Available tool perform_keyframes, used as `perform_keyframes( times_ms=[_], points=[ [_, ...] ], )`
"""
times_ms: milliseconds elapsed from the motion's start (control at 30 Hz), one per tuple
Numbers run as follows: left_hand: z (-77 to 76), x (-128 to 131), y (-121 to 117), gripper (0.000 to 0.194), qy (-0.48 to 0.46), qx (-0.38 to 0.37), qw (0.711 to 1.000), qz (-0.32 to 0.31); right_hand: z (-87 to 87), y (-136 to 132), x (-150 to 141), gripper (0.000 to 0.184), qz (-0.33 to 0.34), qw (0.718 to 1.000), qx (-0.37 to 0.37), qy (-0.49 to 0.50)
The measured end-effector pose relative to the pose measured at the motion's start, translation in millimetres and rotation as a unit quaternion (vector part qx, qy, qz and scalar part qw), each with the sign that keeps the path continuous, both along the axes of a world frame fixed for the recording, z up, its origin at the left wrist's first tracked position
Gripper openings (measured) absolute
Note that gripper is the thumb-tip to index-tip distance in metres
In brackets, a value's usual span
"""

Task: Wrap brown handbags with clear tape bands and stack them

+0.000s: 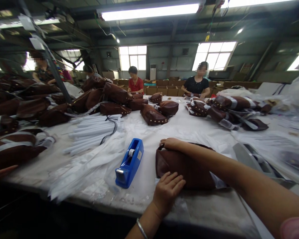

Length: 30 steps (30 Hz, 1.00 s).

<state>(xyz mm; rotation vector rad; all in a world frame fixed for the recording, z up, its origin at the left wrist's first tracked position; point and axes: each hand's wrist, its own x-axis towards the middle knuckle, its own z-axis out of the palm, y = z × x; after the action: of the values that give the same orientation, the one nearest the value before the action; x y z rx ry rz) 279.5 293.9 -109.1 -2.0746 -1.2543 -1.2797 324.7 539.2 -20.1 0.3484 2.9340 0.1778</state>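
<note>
A brown leather bag (189, 162) lies on its side at the table's front, right of centre. My left hand (168, 191), with a silver bangle at its wrist, rests on the bag's lower front, fingers stretched out. Reaching across from the right, my right hand (171, 143) has its fingers curled over the bag's upper left corner, where a small dark part shows. White plastic sheeting sticks out from under the bag's right end. A blue tape dispenser (129, 162) stands to the left of my hands.
Grey tape dispenser (256, 161) sits to the right. White rolls (92, 132) lie left, beside piled brown bags (89, 98). More wrapped bags (234, 104) lie back right. Two co-workers, in red (136, 83) and black (197, 84), work across the white-covered table (129, 202); others are left.
</note>
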Motion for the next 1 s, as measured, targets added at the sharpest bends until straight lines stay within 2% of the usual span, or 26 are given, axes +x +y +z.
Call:
perform_keyframes(
  times_ms=[67,167,300,500,700,767,900,1000],
  points=[
    [-2.1,0,0,0.022,0.004,-0.001,1.000,0.003,10.4,-1,6,0.033,0.002,1.000,-0.013,-0.004],
    [-2.2,0,0,0.022,0.007,-0.008,1.000,0.003,29.6,-2,20,0.023,-0.003,1.000,-0.029,-0.003],
    [1.6,-1,-2,0.024,0.007,-0.013,1.000,-0.004,49.7,-9,36,0.019,-0.041,0.998,-0.040,0.015],
    [4.8,-1,-2,0.024,0.011,-0.001,1.000,-0.005,56.2,-15,35,0.025,-0.118,0.989,-0.079,0.032],
    [7.1,-1,-3,0.023,0.012,-0.004,1.000,-0.004,62.9,2,41,0.052,-0.135,0.984,-0.118,-0.006],
    [8.8,-1,-4,0.023,0.014,-0.007,1.000,-0.004,65.2,7,45,0.046,-0.143,0.984,-0.097,-0.032],
    [11.5,-1,-4,0.024,0.021,-0.013,1.000,-0.004,69.8,9,44,0.012,-0.156,0.988,0.008,-0.018],
    [10.7,-1,-3,0.023,0.022,-0.006,1.000,-0.003,75.1,4,38,0.006,-0.146,0.986,0.072,0.022]
  ],
)
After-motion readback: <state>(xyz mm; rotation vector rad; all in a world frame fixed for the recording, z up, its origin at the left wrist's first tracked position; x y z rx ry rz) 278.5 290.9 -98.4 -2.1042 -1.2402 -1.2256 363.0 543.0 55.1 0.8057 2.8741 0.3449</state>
